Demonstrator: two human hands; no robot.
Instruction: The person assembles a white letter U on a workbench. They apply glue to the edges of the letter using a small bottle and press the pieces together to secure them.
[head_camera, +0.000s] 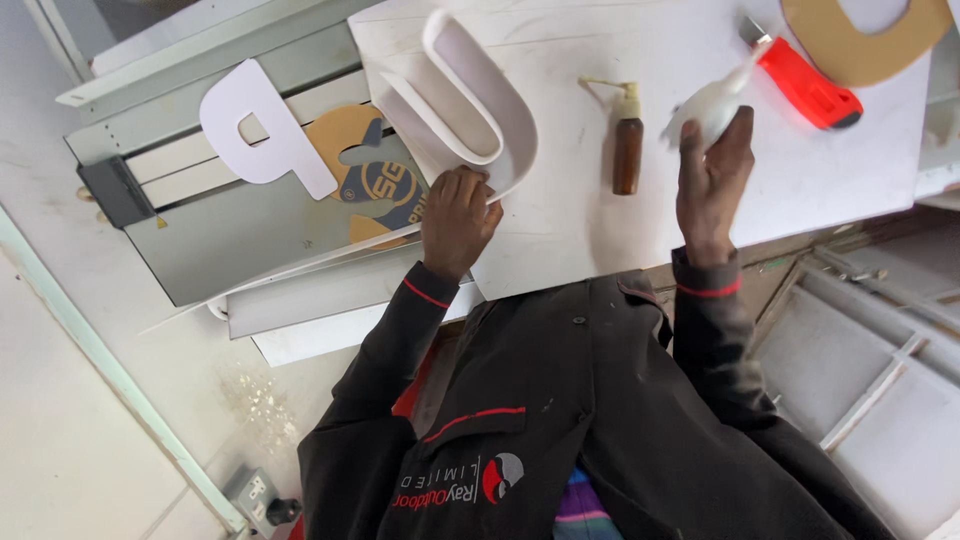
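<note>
While my left hand (458, 220) pinches the white U-shaped letter (505, 110) on the counter (590, 225), my right hand (712, 175) grips a raised white squeeze bottle (712, 100). Gluing step, I judge; it calls for the nozzle on the seam.

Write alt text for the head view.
Left hand grips a white U-shaped letter on a white table; right hand holds a white bottle. Nearby lie a brown pump bottle and a red utility knife.
</note>
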